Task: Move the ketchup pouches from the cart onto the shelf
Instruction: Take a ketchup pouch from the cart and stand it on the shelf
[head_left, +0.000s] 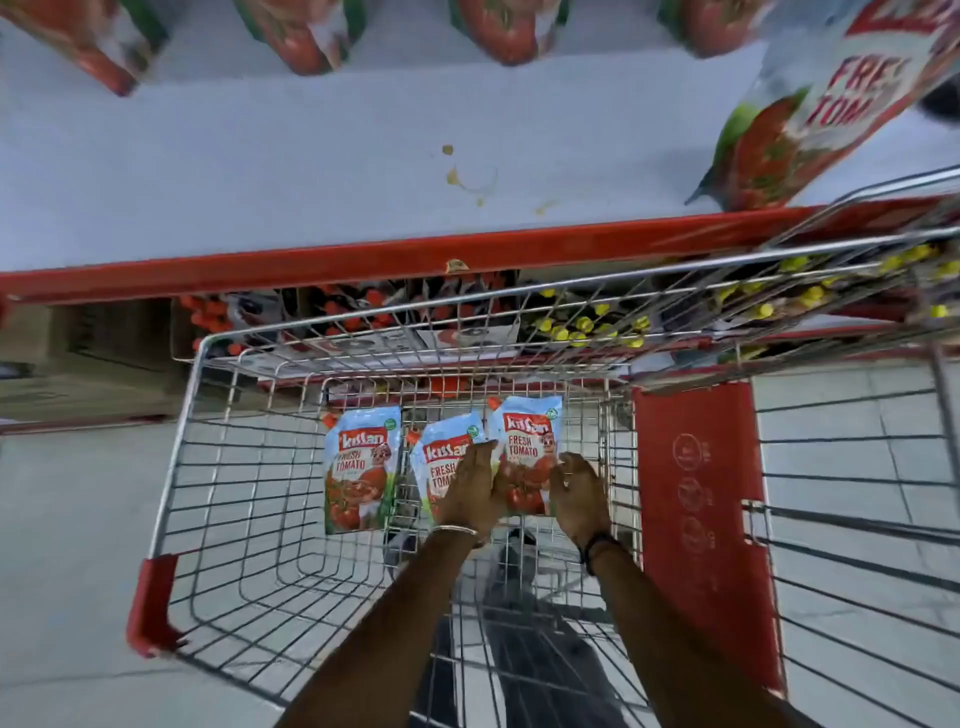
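Note:
Three ketchup pouches lie in the bottom of the wire cart (218, 467). The left pouch (361, 467) lies apart, untouched. The middle pouch (441, 462) is partly under my left hand (470, 493). The right pouch (530, 447) sits between both hands: my left hand presses its left edge and my right hand (576, 493) curls on its right edge. Above the cart is the white shelf (311, 171) with a red front lip. One pouch (810, 114) stands on the shelf at the right, and several more stand along the back.
A yellowish stain (467, 176) marks the shelf's bare middle. Lower shelves hold red-capped bottles (358, 312) and yellow-capped bottles (582, 327). A red panel (701, 519) and a second wire cart section stand at the right. Pale floor tiles surround the cart.

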